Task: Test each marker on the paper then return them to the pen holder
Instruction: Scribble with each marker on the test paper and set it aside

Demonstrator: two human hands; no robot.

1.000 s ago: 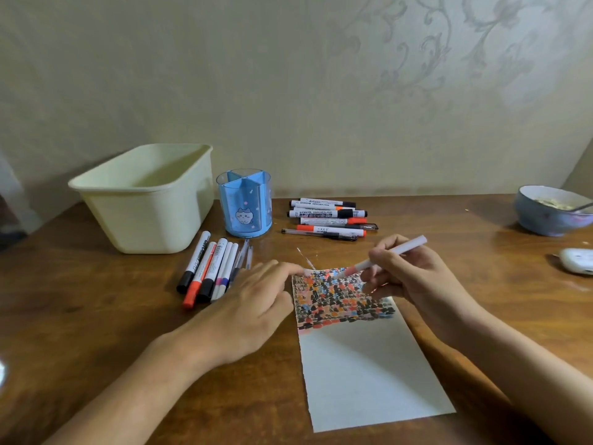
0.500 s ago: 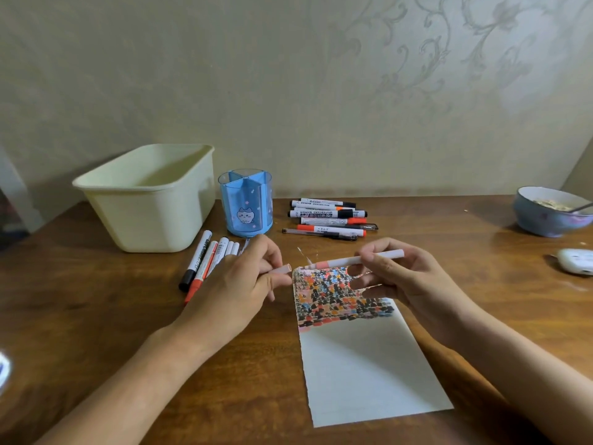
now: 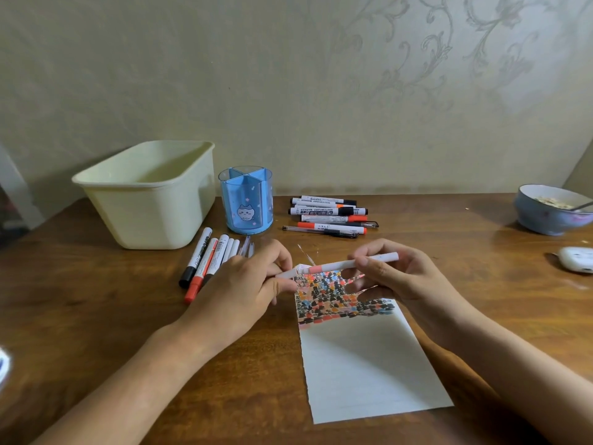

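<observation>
A slim white marker [image 3: 345, 264] with a pink band lies level above the paper's top edge, held by both hands. My right hand [image 3: 394, 274] grips its barrel; my left hand [image 3: 247, 284] pinches the white cap [image 3: 287, 273] at its left end. The white paper [image 3: 362, 358] has a patch of black, red and orange marks across its top. The blue divided pen holder [image 3: 246, 200] stands behind. Several markers [image 3: 208, 255] lie left of my left hand, and several more markers [image 3: 327, 215] lie right of the holder.
A cream plastic tub [image 3: 147, 194] stands at the back left. A blue bowl [image 3: 548, 213] with a spoon sits at the far right, with a white object [image 3: 577, 259] in front of it. The wooden table [image 3: 96, 316] meets a patterned wall.
My right hand lifted the marker from the paper and turned it level. My left hand rose off the table with the cap and brought it onto the marker's tip.
</observation>
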